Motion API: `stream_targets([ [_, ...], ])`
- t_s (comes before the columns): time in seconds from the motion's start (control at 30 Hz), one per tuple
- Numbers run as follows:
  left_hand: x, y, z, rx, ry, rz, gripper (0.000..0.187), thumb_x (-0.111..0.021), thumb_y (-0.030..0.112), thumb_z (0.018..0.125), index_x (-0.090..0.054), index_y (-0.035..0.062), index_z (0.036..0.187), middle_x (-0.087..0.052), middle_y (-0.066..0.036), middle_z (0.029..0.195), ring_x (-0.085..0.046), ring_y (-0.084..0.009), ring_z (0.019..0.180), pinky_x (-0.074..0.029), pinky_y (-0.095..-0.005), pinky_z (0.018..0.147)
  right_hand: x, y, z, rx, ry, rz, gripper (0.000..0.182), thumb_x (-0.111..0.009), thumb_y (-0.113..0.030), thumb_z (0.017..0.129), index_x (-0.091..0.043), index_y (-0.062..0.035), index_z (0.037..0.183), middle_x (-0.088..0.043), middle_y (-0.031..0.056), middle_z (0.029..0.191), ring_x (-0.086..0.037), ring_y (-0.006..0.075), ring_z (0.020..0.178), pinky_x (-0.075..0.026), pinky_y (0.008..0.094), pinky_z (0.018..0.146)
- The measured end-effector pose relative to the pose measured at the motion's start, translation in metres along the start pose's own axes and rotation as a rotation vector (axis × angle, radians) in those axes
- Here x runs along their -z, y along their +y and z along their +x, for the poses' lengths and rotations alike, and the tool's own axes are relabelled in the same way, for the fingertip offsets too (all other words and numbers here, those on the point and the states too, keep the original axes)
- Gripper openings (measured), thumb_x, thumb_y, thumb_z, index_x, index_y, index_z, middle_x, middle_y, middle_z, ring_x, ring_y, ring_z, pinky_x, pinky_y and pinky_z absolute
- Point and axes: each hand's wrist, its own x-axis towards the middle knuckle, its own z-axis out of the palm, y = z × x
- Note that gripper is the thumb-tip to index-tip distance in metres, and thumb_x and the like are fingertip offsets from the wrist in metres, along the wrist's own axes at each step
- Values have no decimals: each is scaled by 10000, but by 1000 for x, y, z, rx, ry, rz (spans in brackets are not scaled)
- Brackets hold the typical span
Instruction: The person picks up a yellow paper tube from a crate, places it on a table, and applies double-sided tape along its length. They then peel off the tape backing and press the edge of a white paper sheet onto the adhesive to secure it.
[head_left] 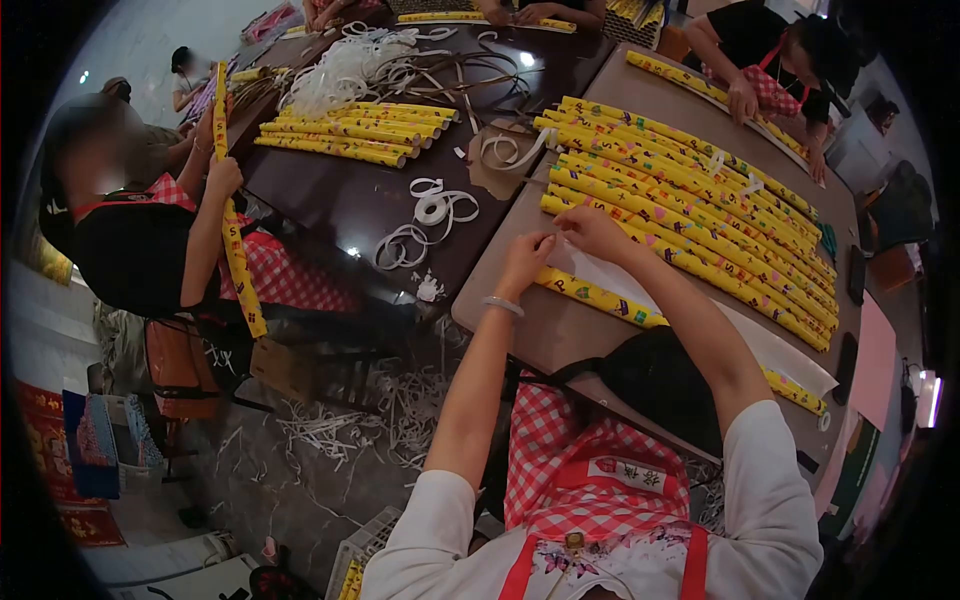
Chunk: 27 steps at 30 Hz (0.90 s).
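A yellow printed tube [600, 297] lies along the near side of the brown table, with a loose white sheet [700, 305] spread behind it; my right forearm crosses over both. Just above the tube's left end is my left hand [528, 262], its fingers pinched together. My right hand [593, 233] is close beside it, between the tube and a row of yellow printed tubes [690, 220]; its fingertips are also drawn together. Whatever small thing is between the fingers is too small to make out.
On the dark table, white tape [432, 208] lies in loops near more yellow tubes [340, 135]. A seated person [130, 220] at left holds an upright yellow tube [228, 230]. Another person [770, 70] bends over a tube at the far right. Paper strips [400, 410] litter the floor.
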Motion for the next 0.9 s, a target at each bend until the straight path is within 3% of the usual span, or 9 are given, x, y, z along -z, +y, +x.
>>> stream_targets([
  [0.3, -2, -6, 2, 47, -7, -22, 281, -562, 247, 907, -640, -8, 997, -616, -68, 726, -544, -130, 644, -436, -296, 601, -2, 3, 1, 119, 10, -40, 148, -601, -31, 782, -647, -23, 923, -630, 127, 855, -622, 260, 812, -500, 355, 722],
  [0.53, 0, -5, 2, 45, -23, 44, 279, -557, 248, 919, -640, -10, 984, -595, -38, 710, -518, -104, 639, -423, -286, 589, 0, -2, 0, 96, 7, -65, 118, -601, -24, 785, -621, -22, 902, -619, 124, 842, -615, 256, 816, -498, 349, 726],
  [0.6, -3, -10, 3, 21, 25, 5, 279, -586, 263, 886, -656, 2, 956, -639, -179, 738, -624, -301, 665, -466, -364, 612, 1, -4, -1, 83, -3, -33, 104, -595, -23, 793, -621, -26, 893, -614, 125, 849, -614, 255, 822, -497, 350, 727],
  [0.63, -2, -6, 3, 20, 25, 6, 279, -586, 263, 886, -656, 2, 956, -639, -179, 738, -624, -301, 665, -466, -364, 612, 2, -5, -1, 83, -2, -34, 104, -595, -23, 793, -621, -26, 893, -614, 125, 849, -614, 255, 822, -497, 350, 727],
  [0.7, 1, 1, 0, 52, -17, -17, 272, -550, 240, 930, -633, -13, 982, -598, -61, 712, -489, -100, 630, -415, -282, 590, 2, -7, -1, 67, -21, -23, 106, -592, -24, 797, -625, -28, 898, -612, 124, 845, -615, 255, 818, -496, 351, 728],
  [0.9, 3, 9, 2, 67, 6, -69, 263, -556, 227, 929, -636, -15, 998, -602, -29, 732, -499, -82, 665, -415, -263, 600, 2, -4, -1, 67, -17, -27, 101, -602, -34, 796, -623, -20, 893, -621, 120, 837, -618, 248, 791, -496, 340, 714],
])
